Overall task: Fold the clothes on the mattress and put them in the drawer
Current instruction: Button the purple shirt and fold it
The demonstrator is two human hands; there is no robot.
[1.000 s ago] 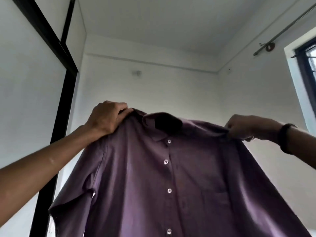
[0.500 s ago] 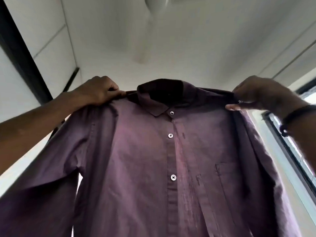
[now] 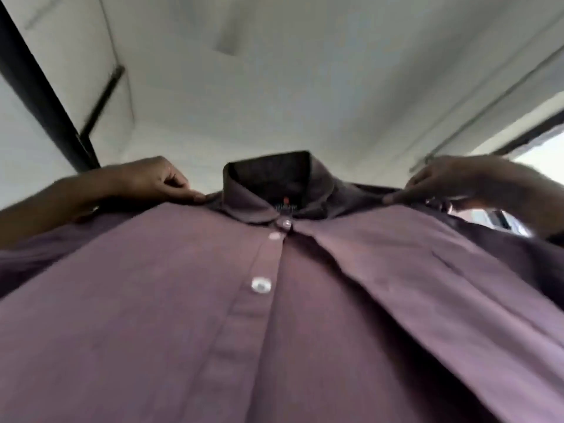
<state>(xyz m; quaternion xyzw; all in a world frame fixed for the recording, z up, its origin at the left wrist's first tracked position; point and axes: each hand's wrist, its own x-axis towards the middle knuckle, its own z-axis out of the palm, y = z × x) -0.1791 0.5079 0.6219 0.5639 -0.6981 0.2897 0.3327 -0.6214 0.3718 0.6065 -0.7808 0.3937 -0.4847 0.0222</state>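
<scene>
- Purple woven shirt [image 3: 189, 315] fills most of what we see, held up in the air in front of us with its buttoned front facing us and its collar [image 3: 268, 178] uppermost
- Our left hand [image 3: 149, 181] pinches the cloth at one shoulder seam, thumb and curled fingers closed on it; our right hand [image 3: 451, 181] grips the other shoulder the same way, though it is blurred
- We judge the task to be at an early step: this shirt is spread out but carries no fold yet, and neither the mattress nor the drawer is in view, so we cannot tell how many clothes are left
- Folding and stowing all lie ahead of us
- Above the collar there is only bare ceiling [image 3: 305, 71], so we have free room upward
- A dark frame [image 3: 45, 96] runs down just beyond our left hand, and a window [image 3: 543, 148] sits just past our right hand; the hem is out of sight below
</scene>
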